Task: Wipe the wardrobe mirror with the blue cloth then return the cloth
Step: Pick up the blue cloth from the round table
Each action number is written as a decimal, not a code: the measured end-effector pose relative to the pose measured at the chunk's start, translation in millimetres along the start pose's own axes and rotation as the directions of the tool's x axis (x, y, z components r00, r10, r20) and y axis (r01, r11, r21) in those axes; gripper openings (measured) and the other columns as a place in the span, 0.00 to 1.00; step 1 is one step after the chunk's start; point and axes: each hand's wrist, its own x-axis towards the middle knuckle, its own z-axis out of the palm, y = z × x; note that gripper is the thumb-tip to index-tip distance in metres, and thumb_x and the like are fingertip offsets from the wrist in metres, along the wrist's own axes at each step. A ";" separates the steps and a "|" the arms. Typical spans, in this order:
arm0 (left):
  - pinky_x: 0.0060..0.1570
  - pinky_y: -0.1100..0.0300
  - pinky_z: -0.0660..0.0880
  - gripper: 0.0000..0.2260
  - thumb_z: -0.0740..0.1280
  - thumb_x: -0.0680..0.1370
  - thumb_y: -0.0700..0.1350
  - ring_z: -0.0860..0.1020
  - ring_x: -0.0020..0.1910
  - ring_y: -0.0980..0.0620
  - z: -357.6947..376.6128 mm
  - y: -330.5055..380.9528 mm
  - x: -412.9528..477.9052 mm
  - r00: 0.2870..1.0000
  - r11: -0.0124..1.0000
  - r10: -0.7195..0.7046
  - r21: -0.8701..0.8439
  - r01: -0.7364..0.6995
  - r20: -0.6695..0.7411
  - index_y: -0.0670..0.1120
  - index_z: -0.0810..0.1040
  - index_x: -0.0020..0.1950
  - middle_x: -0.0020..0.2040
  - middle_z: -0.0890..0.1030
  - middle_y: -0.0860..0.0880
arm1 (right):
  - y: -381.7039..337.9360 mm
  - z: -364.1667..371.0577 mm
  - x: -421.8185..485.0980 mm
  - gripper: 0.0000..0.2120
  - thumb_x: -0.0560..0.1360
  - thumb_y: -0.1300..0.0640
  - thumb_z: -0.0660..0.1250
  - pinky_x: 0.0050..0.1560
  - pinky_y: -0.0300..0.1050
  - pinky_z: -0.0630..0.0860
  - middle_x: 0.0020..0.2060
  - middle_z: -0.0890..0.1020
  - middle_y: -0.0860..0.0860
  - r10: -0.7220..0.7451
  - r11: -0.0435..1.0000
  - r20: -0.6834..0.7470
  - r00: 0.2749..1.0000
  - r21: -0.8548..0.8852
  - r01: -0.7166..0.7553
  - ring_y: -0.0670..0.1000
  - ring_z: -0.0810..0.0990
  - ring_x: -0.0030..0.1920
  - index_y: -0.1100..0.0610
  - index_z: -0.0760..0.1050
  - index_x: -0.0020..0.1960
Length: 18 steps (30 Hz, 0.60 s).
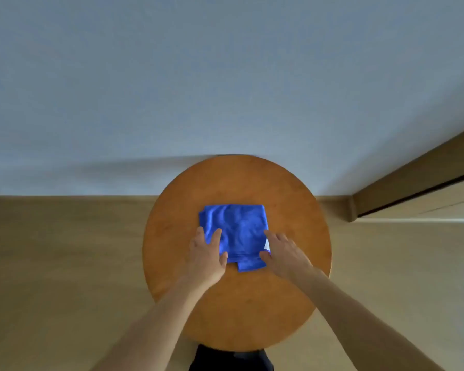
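Both grips are down on the blue cloth (239, 231). The left grip (206, 253) lies over the cloth's near left corner, fingers fairly straight on top and thumb at the near hem. The right grip (284, 255) covers the near right corner, fingers loosely bent along the right edge and thumb on the near hem. Whether either thumb is nipping the fabric or only resting on it cannot be told.

The cloth is folded into a rough square around the middle of the round wooden counter (292, 199), a little nearer the far edge than the near one. A loose layer pokes out of the fold on the near side, and a small white tag (267, 245) shows by the right grip. The counter's far edge stands close against a pale wall (225, 76). No mirror is in view.

This could be the pick-up or the return; the view does not settle which. If it is a pick-up, each thumb should go under every layer at its corner, so the fold lifts as one pad. If it is the return, the stray near layer wants tucking in. Both grips should then rise straight up, so the square is not dragged toward the near edge.
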 end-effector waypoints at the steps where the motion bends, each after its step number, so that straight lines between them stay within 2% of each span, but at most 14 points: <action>1: 0.79 0.48 0.59 0.30 0.59 0.86 0.54 0.55 0.82 0.38 6.6 -4.9 12.8 1.000 1.000 -0.023 -0.009 0.023 0.018 0.51 0.51 0.85 0.83 0.47 0.36 | 1.5 7.4 11.4 0.31 0.83 0.50 0.59 0.69 0.52 0.68 0.73 0.67 0.56 0.015 1.000 -0.005 1.000 0.006 -0.015 0.59 0.67 0.71 0.54 0.51 0.81; 4: 0.78 0.46 0.60 0.31 0.59 0.86 0.55 0.56 0.81 0.35 27.8 -18.2 43.3 0.993 0.993 -0.105 -0.048 0.108 0.046 0.53 0.48 0.85 0.82 0.44 0.33 | 10.3 30.9 43.3 0.31 0.83 0.50 0.60 0.68 0.52 0.68 0.73 0.65 0.57 0.091 0.995 -0.018 0.996 0.039 -0.090 0.60 0.66 0.71 0.56 0.50 0.80; 9: 0.76 0.44 0.63 0.34 0.62 0.85 0.56 0.59 0.79 0.33 56.1 -29.0 73.7 0.992 0.991 -0.119 -0.057 0.121 0.046 0.54 0.46 0.85 0.81 0.45 0.30 | 14.9 64.6 74.8 0.34 0.82 0.48 0.61 0.66 0.53 0.69 0.73 0.64 0.58 0.164 0.980 -0.076 0.984 0.123 -0.154 0.61 0.65 0.71 0.57 0.48 0.80; 13: 0.75 0.47 0.64 0.35 0.62 0.84 0.58 0.64 0.77 0.35 70.6 -34.9 85.1 0.991 0.991 -0.134 0.002 0.134 0.019 0.53 0.46 0.85 0.80 0.52 0.31 | 12.8 80.9 86.6 0.38 0.82 0.47 0.61 0.67 0.54 0.67 0.72 0.64 0.60 0.227 0.960 -0.068 0.972 0.185 -0.211 0.63 0.66 0.70 0.60 0.42 0.81; 15: 0.73 0.49 0.66 0.34 0.63 0.84 0.57 0.67 0.73 0.37 75.8 -37.5 89.7 0.991 0.991 -0.133 -0.007 0.133 -0.015 0.53 0.49 0.85 0.78 0.58 0.33 | 11.5 83.1 90.5 0.39 0.82 0.47 0.61 0.68 0.53 0.66 0.71 0.64 0.62 0.247 0.946 -0.075 0.966 0.233 -0.224 0.63 0.67 0.70 0.61 0.40 0.80; 18: 0.62 0.53 0.72 0.31 0.65 0.83 0.53 0.74 0.64 0.41 76.5 -41.4 96.2 0.989 0.984 -0.140 -0.118 0.134 -0.042 0.53 0.56 0.83 0.70 0.68 0.38 | 9.9 80.6 96.2 0.37 0.82 0.48 0.60 0.64 0.53 0.70 0.69 0.68 0.62 0.296 0.910 -0.052 0.954 0.317 -0.265 0.62 0.70 0.68 0.61 0.43 0.80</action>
